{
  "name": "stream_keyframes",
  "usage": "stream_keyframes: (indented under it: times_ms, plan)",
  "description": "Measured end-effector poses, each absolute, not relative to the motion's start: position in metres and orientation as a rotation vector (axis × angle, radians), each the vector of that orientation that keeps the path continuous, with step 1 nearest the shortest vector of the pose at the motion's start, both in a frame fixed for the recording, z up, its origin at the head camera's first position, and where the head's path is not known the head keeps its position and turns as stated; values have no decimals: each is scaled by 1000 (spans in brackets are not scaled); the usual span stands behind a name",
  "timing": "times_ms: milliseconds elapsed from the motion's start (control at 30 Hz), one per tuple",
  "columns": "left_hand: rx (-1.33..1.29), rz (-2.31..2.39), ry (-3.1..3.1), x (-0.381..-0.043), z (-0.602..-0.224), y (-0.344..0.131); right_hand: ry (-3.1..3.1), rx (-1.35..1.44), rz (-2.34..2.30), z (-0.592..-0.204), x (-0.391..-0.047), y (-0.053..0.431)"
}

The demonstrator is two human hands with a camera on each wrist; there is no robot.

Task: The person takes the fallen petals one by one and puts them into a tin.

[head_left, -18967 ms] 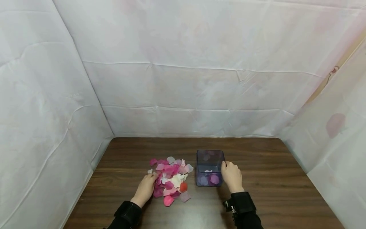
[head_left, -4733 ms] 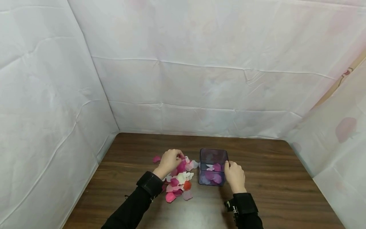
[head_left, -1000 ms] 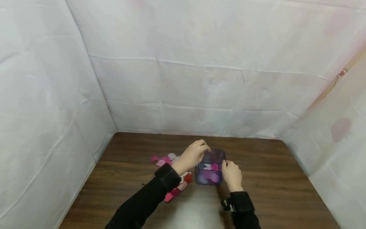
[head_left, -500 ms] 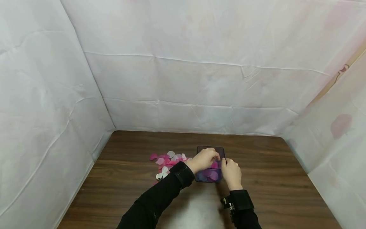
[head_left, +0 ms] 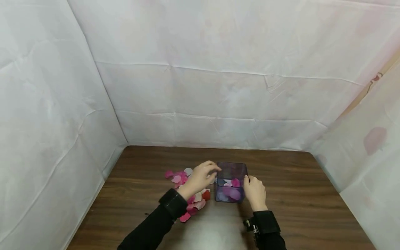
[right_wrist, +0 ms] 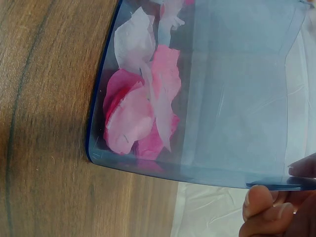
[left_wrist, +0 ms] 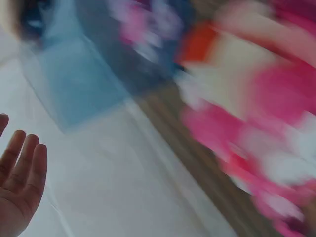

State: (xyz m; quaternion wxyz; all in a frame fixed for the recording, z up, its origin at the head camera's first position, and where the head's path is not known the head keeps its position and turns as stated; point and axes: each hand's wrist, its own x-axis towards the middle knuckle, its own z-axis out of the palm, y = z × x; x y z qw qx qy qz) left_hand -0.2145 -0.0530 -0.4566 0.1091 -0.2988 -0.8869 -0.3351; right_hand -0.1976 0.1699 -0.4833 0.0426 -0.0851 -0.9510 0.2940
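Note:
My right hand (head_left: 254,191) pinches the right rim of a see-through bluish plastic box (head_left: 232,170). In the right wrist view the thumb and fingers (right_wrist: 260,200) sit on either side of that rim. Pink, white and magenta artificial petals (right_wrist: 131,118) lie at the bottom of the box. My left hand (head_left: 201,176) is just left of the box, above the loose petal pile (head_left: 192,205), and covers part of it. Its fingers (left_wrist: 34,170) are extended in the left wrist view, with nothing seen in them.
The petal pile and the box stand on a brown wood-grain table (head_left: 287,187). White cloth (head_left: 218,97) hangs behind the table, with more on both sides. A black band is strapped round each wrist.
My left hand moved right over the box, then back left to its near side. Since the oldest frame, petals in the box have increased and the pile has shrunk. The right hand kept its hold.

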Motion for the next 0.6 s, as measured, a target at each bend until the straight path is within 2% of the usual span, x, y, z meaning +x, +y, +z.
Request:
stream_keyframes:
  times_ms: [300, 467, 600]
  plan:
    - [-347, -969, -2834, -190, -525, -131, -2889, -246, 899, -482, -199, 173]
    - [-260, -801, -2879, -173, -560, -145, -2896, -233, 891, -483, -197, 173]
    - [-243, -766, -2857, -168, -570, -146, -2904, -219, 900, -482, -195, 171]
